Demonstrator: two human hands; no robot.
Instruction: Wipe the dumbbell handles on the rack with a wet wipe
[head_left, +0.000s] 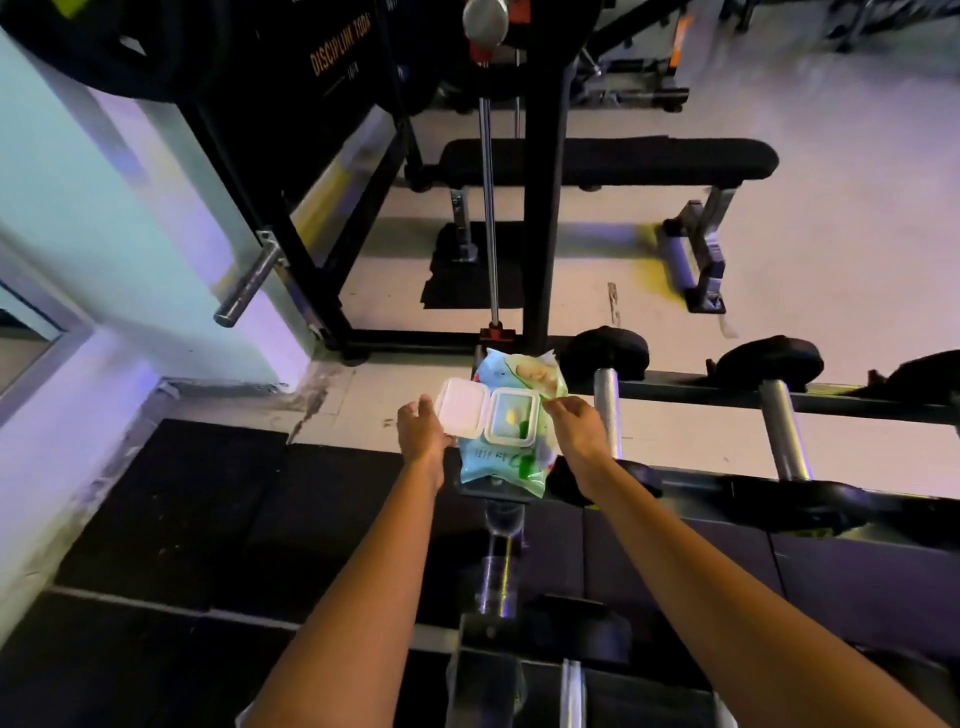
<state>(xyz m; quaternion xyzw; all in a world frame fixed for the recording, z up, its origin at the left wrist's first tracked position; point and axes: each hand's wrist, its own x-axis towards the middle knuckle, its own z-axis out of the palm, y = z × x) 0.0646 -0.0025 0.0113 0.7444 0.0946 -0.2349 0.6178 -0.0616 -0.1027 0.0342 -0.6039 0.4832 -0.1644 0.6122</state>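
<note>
At the left end of the dumbbell rack (810, 401) the pack of wet wipes (511, 431) rests on the frame, its white flip lid (461, 409) swung open to my left and the dispensing window (513, 423) bared. My left hand (423, 434) steadies the pack: the fingers lie loosely spread against the near edge of the open lid, touching it without clamping. My right hand (574, 427) comes in from the other side, thumb and forefinger drawn close together right at the pack's right edge, just beside the window. Whether they already pinch a corner of a wipe I cannot tell; the spot is blurred and pale against the wrapper.

I judge this to be the opening step: getting a wipe out, with no handle cleaned yet. The next move calls for a firm pinch on the sheet in the window and a pull up and away while my left hand holds the pack down, or it may lift along.

The nearest dumbbell handle (608, 410) stands just beyond my right hand, almost touching my knuckles. A second handle (782, 428) lies well apart, further right along the rack.
</note>
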